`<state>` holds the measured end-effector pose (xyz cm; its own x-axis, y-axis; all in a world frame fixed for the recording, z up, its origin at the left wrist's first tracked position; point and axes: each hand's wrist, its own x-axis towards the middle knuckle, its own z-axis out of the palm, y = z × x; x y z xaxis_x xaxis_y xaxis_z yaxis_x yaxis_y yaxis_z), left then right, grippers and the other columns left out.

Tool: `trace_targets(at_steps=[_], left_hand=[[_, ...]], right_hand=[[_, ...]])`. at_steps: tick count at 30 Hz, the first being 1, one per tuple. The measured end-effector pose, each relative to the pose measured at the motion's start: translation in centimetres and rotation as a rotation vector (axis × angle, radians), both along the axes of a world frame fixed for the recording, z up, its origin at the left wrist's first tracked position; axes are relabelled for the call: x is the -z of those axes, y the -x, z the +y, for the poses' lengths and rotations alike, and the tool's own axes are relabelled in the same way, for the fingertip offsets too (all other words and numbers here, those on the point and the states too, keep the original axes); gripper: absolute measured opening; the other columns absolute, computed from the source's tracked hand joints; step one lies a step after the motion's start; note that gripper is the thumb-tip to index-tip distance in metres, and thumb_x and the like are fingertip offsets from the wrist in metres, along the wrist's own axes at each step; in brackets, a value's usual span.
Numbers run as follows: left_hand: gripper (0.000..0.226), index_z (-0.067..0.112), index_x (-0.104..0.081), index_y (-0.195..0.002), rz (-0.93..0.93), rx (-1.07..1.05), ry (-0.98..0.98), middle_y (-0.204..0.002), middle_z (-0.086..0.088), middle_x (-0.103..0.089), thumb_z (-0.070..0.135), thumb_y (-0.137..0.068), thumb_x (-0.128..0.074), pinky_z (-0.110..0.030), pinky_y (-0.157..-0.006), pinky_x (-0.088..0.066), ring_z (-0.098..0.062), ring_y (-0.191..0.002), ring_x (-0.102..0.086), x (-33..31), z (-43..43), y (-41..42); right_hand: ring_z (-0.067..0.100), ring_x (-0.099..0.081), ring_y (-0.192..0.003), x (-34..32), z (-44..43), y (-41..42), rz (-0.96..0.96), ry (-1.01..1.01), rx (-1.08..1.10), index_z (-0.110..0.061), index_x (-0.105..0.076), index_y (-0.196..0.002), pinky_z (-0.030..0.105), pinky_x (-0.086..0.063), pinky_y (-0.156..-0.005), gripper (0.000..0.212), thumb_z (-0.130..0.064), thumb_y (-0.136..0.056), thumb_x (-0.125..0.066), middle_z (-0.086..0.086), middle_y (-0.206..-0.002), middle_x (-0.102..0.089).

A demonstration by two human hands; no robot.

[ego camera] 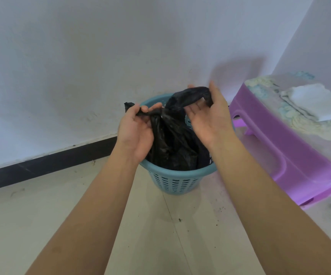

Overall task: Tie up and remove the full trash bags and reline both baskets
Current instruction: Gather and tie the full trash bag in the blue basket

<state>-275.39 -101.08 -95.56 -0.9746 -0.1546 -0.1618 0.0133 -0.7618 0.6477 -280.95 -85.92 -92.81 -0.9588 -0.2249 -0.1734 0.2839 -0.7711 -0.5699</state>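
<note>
Left hand point(136, 132) pinches one twisted ear of the trash bag point(172, 143); right hand point(208, 120) hooks the other loop. Bag sits in the blue basket point(174, 181) below both hands. Risk: loosely hooked loop slips free, leaving the knot slack and contents spilling

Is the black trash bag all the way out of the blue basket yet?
No, the black trash bag sits with its bottom inside the blue basket, while the left hand and right hand hold its top ends.
</note>
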Motion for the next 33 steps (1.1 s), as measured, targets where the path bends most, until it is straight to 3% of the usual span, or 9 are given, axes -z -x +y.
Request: trace_targets(at_steps=[4,7,10,13,16,20,26,30,33], left_hand=[[0.044,0.016,-0.044,-0.072,-0.016,-0.064,-0.187,-0.096,-0.014,-0.073,0.036,-0.108,-0.026,-0.042,-0.102,-0.047,-0.029,-0.104,-0.068,-0.4,0.8,0.3],[0.043,0.018,-0.033,-0.063,-0.127,-0.244,-0.228,-0.049,0.000,-0.044,0.020,-0.105,-0.026,-0.039,-0.077,-0.055,-0.018,-0.050,-0.055,-0.4,-0.7,0.6],[0.037,0.019,-0.026,-0.063,-0.247,-0.477,-0.192,-0.043,0.004,-0.022,0.005,-0.097,-0.021,-0.024,-0.047,-0.037,-0.013,-0.036,-0.018,0.1,-4.9,0.3],[0.035,0.018,-0.028,-0.066,-0.284,-0.561,-0.075,-0.045,0.004,-0.022,0.011,-0.100,-0.023,-0.024,-0.044,-0.031,-0.013,-0.039,-0.016,0.5,-7.0,-0.3],[0.037,0.017,-0.035,-0.068,-0.230,-0.566,0.074,-0.048,0.004,-0.025,0.022,-0.104,-0.030,-0.026,-0.049,-0.039,-0.014,-0.041,-0.025,0.4,-6.7,-0.5],[0.047,0.017,-0.049,-0.072,-0.232,-0.439,0.359,-0.056,-0.001,-0.055,0.041,-0.106,-0.029,-0.036,-0.070,-0.055,-0.021,-0.058,-0.058,-0.9,-4.7,-0.4],[0.063,0.016,-0.063,-0.102,-0.310,-0.284,0.749,-0.100,-0.014,-0.073,0.058,-0.102,-0.016,-0.046,-0.079,-0.060,-0.031,-0.090,-0.072,-3.1,-1.8,-0.3],[0.061,0.014,-0.060,-0.115,-0.199,-0.285,0.464,-0.104,-0.024,-0.069,0.057,-0.102,-0.019,-0.050,-0.077,-0.061,-0.038,-0.087,-0.073,-4.0,-0.9,-0.1],[0.050,0.010,-0.057,-0.115,-0.101,-0.286,0.263,-0.100,-0.021,-0.067,0.053,-0.102,-0.034,-0.046,-0.085,-0.059,-0.035,-0.097,-0.072,-3.9,-0.8,0.1]], right_hand=[[0.012,-0.045,-0.044,0.4,-0.2,-0.1,-0.193,0.171,0.074,-0.014,-0.046,-0.075,0.032,-0.055,-0.063,0.030,-0.027,-0.100,-0.055,-0.004,-0.049,-0.035],[0.009,-0.017,-0.035,1.1,1.9,1.2,-0.273,-0.099,0.203,-0.020,-0.035,-0.069,0.021,-0.022,-0.036,0.034,-0.018,-0.099,-0.052,-0.007,-0.047,-0.019],[0.009,-0.022,-0.038,1.8,5.2,2.4,-0.283,-0.404,0.418,-0.016,-0.049,-0.091,0.020,-0.021,-0.036,0.007,-0.014,-0.098,-0.049,-0.005,-0.052,-0.027],[0.014,-0.038,-0.049,2.3,5.2,2.2,0.028,-0.861,0.487,-0.022,-0.048,-0.080,0.031,-0.042,-0.045,0.020,-0.031,-0.097,-0.049,-0.002,-0.063,-0.037],[0.022,-0.049,-0.065,2.1,3.7,1.7,0.281,-1.115,0.412,-0.026,-0.045,-0.076,0.047,-0.050,-0.064,0.026,-0.045,-0.091,-0.053,-0.003,-0.069,-0.047],[0.014,-0.057,-0.083,1.2,3.4,1.6,0.397,-1.142,0.210,-0.029,-0.049,-0.094,0.038,-0.049,-0.078,0.014,-0.033,-0.091,-0.062,0.012,-0.100,-0.061],[0.020,-0.028,-0.143,0.8,2.6,1.3,0.652,-1.353,-0.013,-0.039,-0.031,-0.151,0.025,-0.024,-0.111,0.070,-0.032,-0.091,-0.067,0.006,-0.152,-0.023],[0.028,-0.060,-0.109,2.5,2.4,1.1,0.539,-1.451,-0.193,-0.046,0.006,-0.154,0.038,-0.053,-0.090,0.102,-0.007,-0.088,-0.062,0.011,-0.133,-0.051],[0.026,-0.070,-0.081,4.2,2.2,0.7,0.369,-1.288,-0.058,-0.054,-0.003,-0.148,0.046,-0.061,-0.072,0.106,0.007,-0.082,-0.060,0.008,-0.108,-0.066]])
